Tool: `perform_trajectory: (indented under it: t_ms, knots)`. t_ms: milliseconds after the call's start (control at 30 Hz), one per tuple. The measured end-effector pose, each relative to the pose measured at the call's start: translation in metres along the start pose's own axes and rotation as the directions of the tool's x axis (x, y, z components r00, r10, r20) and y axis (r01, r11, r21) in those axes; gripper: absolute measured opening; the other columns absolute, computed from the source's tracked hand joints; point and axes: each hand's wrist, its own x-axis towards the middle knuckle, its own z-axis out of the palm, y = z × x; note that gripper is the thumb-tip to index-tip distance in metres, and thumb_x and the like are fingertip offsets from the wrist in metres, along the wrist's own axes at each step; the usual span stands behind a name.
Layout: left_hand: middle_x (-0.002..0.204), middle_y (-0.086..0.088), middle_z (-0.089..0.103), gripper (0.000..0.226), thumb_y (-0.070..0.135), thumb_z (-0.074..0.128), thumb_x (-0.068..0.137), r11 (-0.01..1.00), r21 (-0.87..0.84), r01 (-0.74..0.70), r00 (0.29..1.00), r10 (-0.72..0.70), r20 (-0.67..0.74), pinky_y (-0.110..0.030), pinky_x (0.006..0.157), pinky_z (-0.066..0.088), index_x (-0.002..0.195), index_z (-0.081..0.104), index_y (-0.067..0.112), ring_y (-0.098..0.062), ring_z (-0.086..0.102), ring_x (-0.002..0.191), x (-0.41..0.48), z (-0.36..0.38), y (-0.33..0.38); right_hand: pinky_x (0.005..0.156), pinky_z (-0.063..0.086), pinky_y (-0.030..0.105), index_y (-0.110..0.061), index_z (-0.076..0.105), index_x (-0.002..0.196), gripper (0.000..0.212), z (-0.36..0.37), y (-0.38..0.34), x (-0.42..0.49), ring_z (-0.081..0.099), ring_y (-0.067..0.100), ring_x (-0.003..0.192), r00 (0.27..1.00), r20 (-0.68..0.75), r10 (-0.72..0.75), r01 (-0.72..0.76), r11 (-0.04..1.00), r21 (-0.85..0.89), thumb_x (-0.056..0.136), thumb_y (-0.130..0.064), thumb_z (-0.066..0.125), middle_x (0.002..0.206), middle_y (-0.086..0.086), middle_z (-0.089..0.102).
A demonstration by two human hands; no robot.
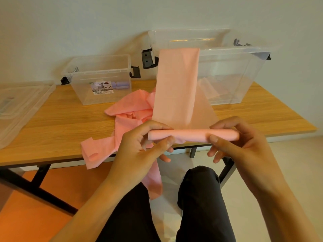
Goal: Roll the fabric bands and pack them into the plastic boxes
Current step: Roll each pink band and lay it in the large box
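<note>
Left hand [139, 145], right hand [244, 142] pinch pink roll [190, 134]; box [90, 67] label [103, 87] illegible

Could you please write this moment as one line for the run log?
stage: rolling | band: partly rolled | left hand: grips roll | right hand: grips roll | small box: holds purple rolls | table: loose pink bands

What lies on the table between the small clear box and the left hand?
Head view: a crumpled heap of pink fabric bands lies between the small clear box and the left hand, which grips the pink roll.
</note>
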Motion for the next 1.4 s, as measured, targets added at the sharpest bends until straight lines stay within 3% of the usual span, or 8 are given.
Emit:
perform_trajectory:
  t_ms: [200, 367, 500, 633, 867, 1000, 1167, 1400]
  knots:
    - [0.092, -0.004, 0.074, 0.032, -0.001, 0.076, 0.078, 0.999, 0.025, 0.032, 0.997, -0.034, 0.067, -0.028, 0.057, 0.058, 0.105, 0.070, 0.015, -0.016, 0.072, 0.078, 0.032, -0.006, 0.045, 0.052, 0.056, 0.029, -0.002, 0.068, 0.097, 0.026, 0.000, -0.044, 0.029, 0.066, 0.024, 0.056, 0.997, -0.030, -0.068, 0.067, 0.997, -0.047, 0.080, -0.020, 0.073, 0.076, 0.015, 0.072]
    - [0.087, -0.007, 0.071, 0.020, 0.005, 0.074, 0.086, 0.996, 0.011, 0.087, 0.991, -0.087, 0.105, -0.032, 0.056, 0.059, 0.103, 0.069, 0.015, -0.015, 0.068, 0.069, 0.116, -0.016, 0.125, 0.055, 0.054, 0.022, -0.005, 0.067, 0.107, 0.018, -0.004, -0.120, 0.102, 0.068, 0.015, 0.067, 0.999, 0.038, -0.030, 0.032, 0.998, -0.053, 0.094, -0.017, 0.069, 0.083, 0.010, 0.073]
    - [0.075, -0.001, 0.070, 0.006, 0.020, 0.067, 0.096, 0.969, 0.041, 0.243, 0.958, -0.246, 0.145, -0.016, 0.045, 0.047, 0.097, 0.065, 0.015, -0.005, 0.059, 0.053, 0.198, -0.024, 0.209, 0.057, 0.054, 0.017, -0.005, 0.071, 0.109, 0.017, -0.004, -0.190, 0.169, 0.069, 0.008, 0.071, 0.997, 0.081, -0.004, 0.005, 1.000, -0.014, 0.094, -0.014, 0.069, 0.088, 0.007, 0.075]
    - [0.057, 0.002, 0.060, 0.022, 0.028, 0.063, 0.099, 0.894, -0.060, 0.445, 0.889, -0.432, 0.150, -0.012, 0.033, 0.032, 0.083, 0.053, 0.015, -0.002, 0.039, 0.037, 0.279, -0.034, 0.286, 0.056, 0.054, 0.017, -0.003, 0.070, 0.102, 0.019, 0.000, -0.258, 0.232, 0.061, 0.009, 0.060, 0.993, 0.082, -0.089, 0.094, 0.994, -0.059, 0.099, -0.021, 0.065, 0.079, 0.006, 0.070]
    - [0.048, 0.010, 0.041, 0.037, 0.036, 0.052, 0.104, 0.900, -0.071, 0.430, 0.886, -0.406, 0.224, -0.014, 0.032, 0.023, 0.072, 0.044, 0.017, -0.003, 0.033, 0.032, 0.380, -0.050, 0.382, 0.053, 0.051, 0.016, -0.011, 0.062, 0.095, 0.014, 0.008, -0.368, 0.334, 0.054, 0.007, 0.052, 0.975, 0.082, -0.207, 0.211, 0.976, -0.049, 0.101, -0.023, 0.064, 0.071, 0.002, 0.062]
    - [0.048, 0.010, 0.040, 0.046, 0.036, 0.048, 0.105, 0.889, -0.117, 0.442, 0.871, -0.394, 0.292, -0.015, 0.033, 0.018, 0.065, 0.044, 0.015, -0.003, 0.033, 0.031, 0.415, -0.057, 0.401, 0.051, 0.050, 0.016, -0.014, 0.059, 0.091, 0.019, 0.006, -0.396, 0.378, 0.052, 0.006, 0.051, 0.976, 0.079, -0.204, 0.211, 0.973, -0.089, 0.104, -0.027, 0.059, 0.069, 0.000, 0.061]
    - [0.045, 0.009, 0.040, 0.050, 0.026, 0.045, 0.107, 0.873, -0.148, 0.465, 0.858, -0.403, 0.320, -0.017, 0.034, 0.016, 0.059, 0.046, 0.012, -0.004, 0.032, 0.031, 0.436, -0.060, 0.397, 0.044, 0.027, 0.021, -0.023, 0.045, 0.078, 0.033, -0.004, -0.384, 0.403, 0.026, 0.011, 0.051, 0.973, 0.074, -0.221, 0.232, 0.931, -0.281, 0.104, -0.040, 0.057, 0.056, -0.008, 0.031]
    - [0.045, 0.009, 0.040, 0.043, 0.028, 0.049, 0.106, 0.920, -0.064, 0.388, 0.902, -0.364, 0.234, -0.017, 0.035, 0.011, 0.065, 0.047, 0.014, -0.003, 0.031, 0.031, 0.434, -0.053, 0.387, 0.052, 0.027, 0.024, -0.024, 0.051, 0.081, 0.035, -0.013, -0.367, 0.398, 0.031, 0.010, 0.053, 0.959, 0.034, -0.280, 0.265, 0.852, -0.452, 0.104, -0.051, 0.051, 0.064, -0.007, 0.037]
